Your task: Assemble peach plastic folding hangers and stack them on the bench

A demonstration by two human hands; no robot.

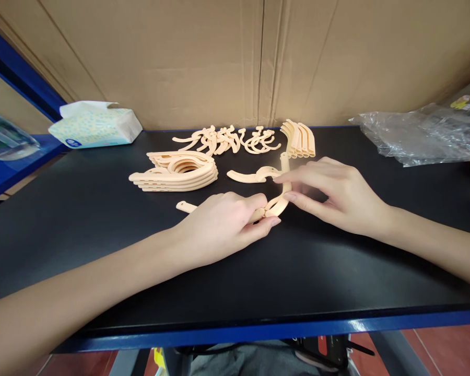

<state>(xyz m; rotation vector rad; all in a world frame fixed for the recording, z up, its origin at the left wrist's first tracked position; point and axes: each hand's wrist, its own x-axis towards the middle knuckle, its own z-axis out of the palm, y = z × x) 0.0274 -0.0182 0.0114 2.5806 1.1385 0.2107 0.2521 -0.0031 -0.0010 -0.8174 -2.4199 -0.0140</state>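
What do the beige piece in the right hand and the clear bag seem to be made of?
Beige piece: probably rigid plastic with a smooth, satin finish, judging by its even colour and rounded edges. Clear bag: apparently thin, glossy plastic film; see-through, crumpled, with bright highlights.

The left grip partly hides a cream bar.

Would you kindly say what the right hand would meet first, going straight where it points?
Past the curved piece it holds, the right hand would probably meet the hook-shaped piece; depth is unclear.
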